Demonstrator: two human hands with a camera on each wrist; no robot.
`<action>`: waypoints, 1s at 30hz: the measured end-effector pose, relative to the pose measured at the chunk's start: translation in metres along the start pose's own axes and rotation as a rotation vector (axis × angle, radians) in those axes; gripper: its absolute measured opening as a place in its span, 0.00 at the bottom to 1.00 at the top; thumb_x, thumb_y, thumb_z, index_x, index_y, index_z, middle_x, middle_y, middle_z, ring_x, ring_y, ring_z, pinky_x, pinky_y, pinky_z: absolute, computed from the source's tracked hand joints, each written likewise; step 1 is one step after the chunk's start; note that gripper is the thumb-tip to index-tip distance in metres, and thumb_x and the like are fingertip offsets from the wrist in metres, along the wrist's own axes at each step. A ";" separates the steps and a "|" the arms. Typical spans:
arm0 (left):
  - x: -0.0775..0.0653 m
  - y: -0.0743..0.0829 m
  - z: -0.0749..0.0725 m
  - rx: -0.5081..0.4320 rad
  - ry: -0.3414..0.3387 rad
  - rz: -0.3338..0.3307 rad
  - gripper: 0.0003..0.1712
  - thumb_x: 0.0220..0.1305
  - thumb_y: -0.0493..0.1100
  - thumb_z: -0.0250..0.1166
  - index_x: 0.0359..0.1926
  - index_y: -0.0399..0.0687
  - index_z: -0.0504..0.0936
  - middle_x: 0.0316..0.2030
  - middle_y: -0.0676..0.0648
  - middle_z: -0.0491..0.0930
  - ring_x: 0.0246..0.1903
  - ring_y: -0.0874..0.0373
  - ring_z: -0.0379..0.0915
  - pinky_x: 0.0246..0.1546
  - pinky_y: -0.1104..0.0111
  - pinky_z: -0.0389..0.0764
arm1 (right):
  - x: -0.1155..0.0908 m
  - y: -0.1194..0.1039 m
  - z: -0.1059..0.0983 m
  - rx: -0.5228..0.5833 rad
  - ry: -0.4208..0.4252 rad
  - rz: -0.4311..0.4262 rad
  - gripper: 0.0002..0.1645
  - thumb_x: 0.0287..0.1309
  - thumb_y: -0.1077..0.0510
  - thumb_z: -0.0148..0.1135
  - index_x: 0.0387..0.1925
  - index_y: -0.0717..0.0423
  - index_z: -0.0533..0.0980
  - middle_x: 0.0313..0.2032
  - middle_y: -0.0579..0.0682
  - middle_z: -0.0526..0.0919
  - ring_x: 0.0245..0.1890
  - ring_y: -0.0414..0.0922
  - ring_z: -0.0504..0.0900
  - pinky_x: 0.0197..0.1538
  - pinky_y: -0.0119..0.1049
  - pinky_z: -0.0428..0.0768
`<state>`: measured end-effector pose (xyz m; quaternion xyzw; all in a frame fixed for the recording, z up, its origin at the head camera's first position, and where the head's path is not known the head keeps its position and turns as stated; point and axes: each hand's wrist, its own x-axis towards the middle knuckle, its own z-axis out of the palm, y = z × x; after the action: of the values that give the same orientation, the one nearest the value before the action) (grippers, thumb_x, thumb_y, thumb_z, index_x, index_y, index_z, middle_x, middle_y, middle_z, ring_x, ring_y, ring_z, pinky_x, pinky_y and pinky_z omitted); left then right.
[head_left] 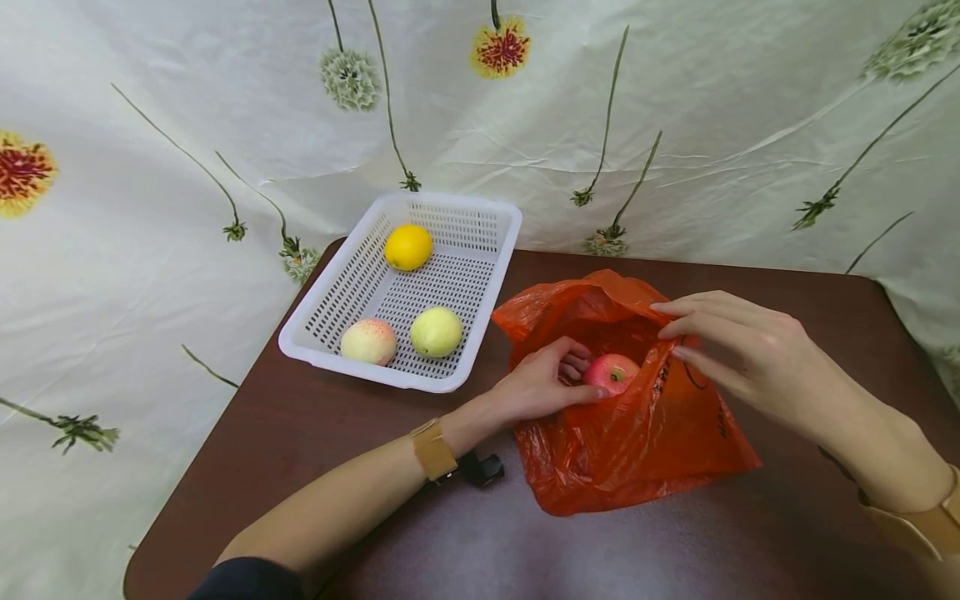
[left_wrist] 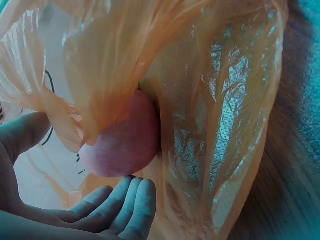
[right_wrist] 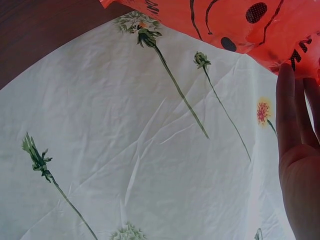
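Note:
A red plastic bag [head_left: 622, 467] lies on the table with its mouth spread. Inside the mouth sits a red apple [head_left: 611, 374], whose rounded side also shows in the left wrist view. My left hand [head_left: 536, 383] reaches into the bag beside the apple. Its thumb and fingers are spread apart, with the fingertips [left_wrist: 131, 182] close against the apple's edge. At the right rim, my right hand [head_left: 742, 350] holds the bag between thumb and fingers. The right wrist view shows those fingers [right_wrist: 287, 100] against the bag, partly cut off by the frame.
Left of the bag stands a white plastic basket [head_left: 491, 333] holding a yellow fruit [head_left: 408, 247], a pale peach [head_left: 368, 342] and a yellow-green fruit [head_left: 436, 332]. A flower-printed cloth [head_left: 525, 142] hangs behind the dark brown table [head_left: 247, 467].

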<state>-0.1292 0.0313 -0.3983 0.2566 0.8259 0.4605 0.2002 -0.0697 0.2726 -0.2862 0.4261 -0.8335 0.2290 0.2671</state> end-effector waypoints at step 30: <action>-0.048 -0.004 -0.019 -0.066 -0.061 0.040 0.30 0.57 0.57 0.64 0.56 0.47 0.71 0.48 0.47 0.77 0.45 0.60 0.73 0.42 0.71 0.75 | 0.002 -0.003 -0.002 0.009 0.007 0.002 0.23 0.65 0.43 0.50 0.36 0.55 0.81 0.46 0.52 0.81 0.45 0.49 0.78 0.54 0.22 0.66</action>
<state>-0.1032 -0.0120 -0.3878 0.2802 0.7985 0.4833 0.2242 -0.0672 0.2710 -0.2832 0.4256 -0.8320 0.2342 0.2678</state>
